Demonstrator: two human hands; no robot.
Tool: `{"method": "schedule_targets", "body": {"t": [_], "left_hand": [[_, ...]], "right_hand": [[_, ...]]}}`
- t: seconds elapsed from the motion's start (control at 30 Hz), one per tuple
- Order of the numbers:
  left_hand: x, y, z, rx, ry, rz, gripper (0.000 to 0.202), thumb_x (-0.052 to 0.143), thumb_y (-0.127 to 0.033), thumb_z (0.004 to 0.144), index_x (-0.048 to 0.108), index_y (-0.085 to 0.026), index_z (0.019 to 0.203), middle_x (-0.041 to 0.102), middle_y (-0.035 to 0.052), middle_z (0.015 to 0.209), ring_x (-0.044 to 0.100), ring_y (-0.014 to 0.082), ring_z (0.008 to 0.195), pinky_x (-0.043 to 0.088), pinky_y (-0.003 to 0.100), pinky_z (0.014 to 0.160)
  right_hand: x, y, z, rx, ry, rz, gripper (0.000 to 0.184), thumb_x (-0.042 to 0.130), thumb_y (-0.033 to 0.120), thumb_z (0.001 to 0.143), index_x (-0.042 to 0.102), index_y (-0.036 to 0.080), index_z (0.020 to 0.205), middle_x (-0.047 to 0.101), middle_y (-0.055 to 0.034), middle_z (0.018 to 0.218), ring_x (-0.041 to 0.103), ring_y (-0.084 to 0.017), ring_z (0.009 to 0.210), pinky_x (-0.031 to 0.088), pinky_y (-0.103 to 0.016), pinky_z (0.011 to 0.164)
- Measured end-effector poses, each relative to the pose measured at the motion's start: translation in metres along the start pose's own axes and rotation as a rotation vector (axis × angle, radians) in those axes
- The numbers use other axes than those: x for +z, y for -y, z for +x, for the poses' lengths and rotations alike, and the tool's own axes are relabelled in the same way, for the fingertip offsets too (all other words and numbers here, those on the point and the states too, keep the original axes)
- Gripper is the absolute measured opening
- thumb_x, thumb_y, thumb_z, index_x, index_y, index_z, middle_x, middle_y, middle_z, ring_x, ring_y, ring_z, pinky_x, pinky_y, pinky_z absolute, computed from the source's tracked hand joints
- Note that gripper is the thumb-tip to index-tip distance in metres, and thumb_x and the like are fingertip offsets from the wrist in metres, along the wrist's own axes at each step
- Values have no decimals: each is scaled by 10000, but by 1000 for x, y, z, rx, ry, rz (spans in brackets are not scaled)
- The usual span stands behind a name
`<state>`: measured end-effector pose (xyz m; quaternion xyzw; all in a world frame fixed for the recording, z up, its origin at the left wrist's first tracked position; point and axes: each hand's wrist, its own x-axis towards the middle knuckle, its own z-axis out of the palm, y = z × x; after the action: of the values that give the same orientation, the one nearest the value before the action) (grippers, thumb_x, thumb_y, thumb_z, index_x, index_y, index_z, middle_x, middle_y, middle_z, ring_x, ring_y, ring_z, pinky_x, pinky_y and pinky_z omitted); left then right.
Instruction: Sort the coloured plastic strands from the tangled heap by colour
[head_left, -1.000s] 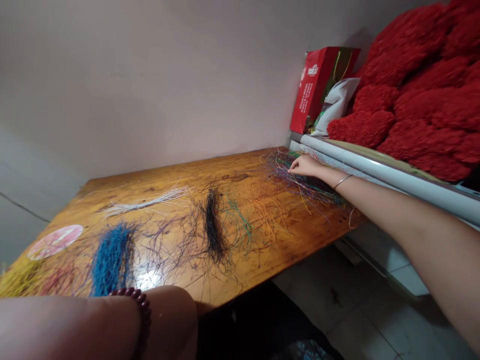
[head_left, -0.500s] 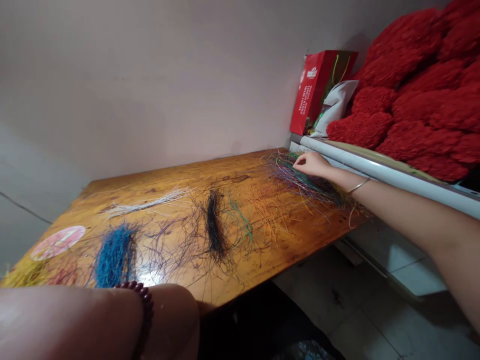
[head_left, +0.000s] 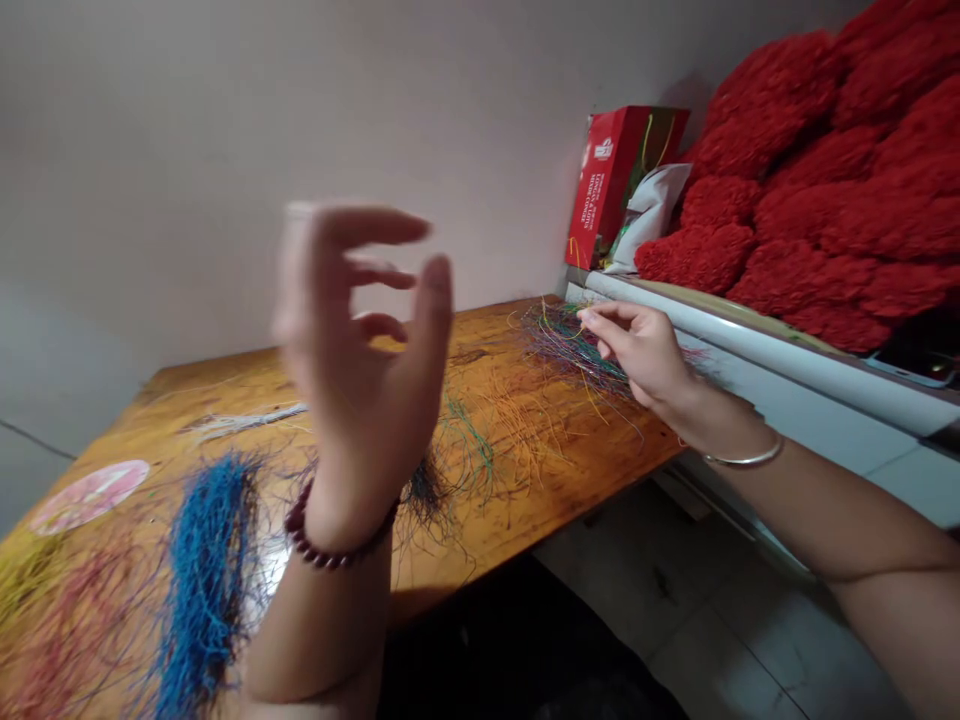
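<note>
My right hand point(head_left: 641, 350) pinches a thin yellow strand point(head_left: 551, 322) between thumb and fingertips, above the far right of the wooden table point(head_left: 487, 535). Beneath and beside it lies a tangled pile of mixed strands point(head_left: 559, 350), mostly purple and green. Raised over the middle of the table is my left hand point(head_left: 360, 350), a little blurred. Its fingers are curved and spread apart from the thumb, with nothing held. Behind the left wrist, a black bundle point(head_left: 426, 485) is partly hidden, and so is the end of a white bundle point(head_left: 247, 420).
Loose orange strands point(head_left: 525, 430) and green strands point(head_left: 472, 440) lie mid-table. Blue point(head_left: 202, 580), red point(head_left: 75, 625) and yellow point(head_left: 30, 575) bundles lie at the near left, by a round pink sticker point(head_left: 90, 495). A red bag point(head_left: 600, 190) and fluffy red material point(head_left: 817, 190) stand on a white surface at right.
My left hand has risen into view from the lower left. My right hand has drawn back slightly from the mixed pile, and a yellow strand now shows at its fingertips. The view shifted slightly.
</note>
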<state>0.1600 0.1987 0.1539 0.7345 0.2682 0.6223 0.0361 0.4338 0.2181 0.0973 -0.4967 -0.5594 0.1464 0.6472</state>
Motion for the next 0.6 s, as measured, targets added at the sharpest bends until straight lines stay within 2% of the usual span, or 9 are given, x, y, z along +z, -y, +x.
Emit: {"method": "schedule_targets", "body": {"t": [0.03,0.1,0.17,0.23,0.37,0.47,0.6], "left_hand": [[8,4,1,4,5,16,184,579,-226,981,635,-173,1147,632,80,1169,621,128,913,521,228,709],[25,16,1,29,146,52,182,630,-226,950,679,-195,1123,666,57,1086,622,120,843,523,229,711],[38,28,0,78,340,85,246,653,-262,941,690,-224,1181,675,56,1097,630,139,863,540,264,776],[44,35,-2,145,420,134,268,674,-273,928,698,-257,1195,665,56,1162,632,166,942,538,307,860],[46,33,-5,274,446,250,160,685,-260,918,741,-276,1068,615,53,1271,595,212,1091,493,387,984],[48,29,-5,324,487,234,102,648,-268,945,740,-238,977,632,54,1244,594,206,1096,496,367,961],[57,27,-6,358,499,219,132,605,-287,974,721,-226,988,693,40,1137,616,186,1024,500,322,887]], "right_hand": [[4,8,-7,13,26,44,218,760,371,783,734,161,831,640,-13,709,438,-57,511,353,-197,462],[11,22,-17,40,67,110,219,770,367,778,737,159,836,635,-9,720,435,-53,520,351,-197,466],[17,31,-24,68,98,156,220,776,366,778,742,158,840,628,-4,712,428,-50,520,347,-199,467],[22,35,-28,101,124,196,222,779,370,779,746,157,835,618,2,694,417,-49,518,340,-201,465],[26,33,-33,177,157,269,227,794,370,762,749,160,836,625,2,724,413,-49,533,329,-205,468],[24,30,-33,241,151,320,234,805,362,746,747,167,862,644,-1,799,409,-43,548,311,-202,468],[20,24,-33,330,147,399,252,821,348,729,736,170,885,627,14,807,393,-32,553,278,-192,468]]}}
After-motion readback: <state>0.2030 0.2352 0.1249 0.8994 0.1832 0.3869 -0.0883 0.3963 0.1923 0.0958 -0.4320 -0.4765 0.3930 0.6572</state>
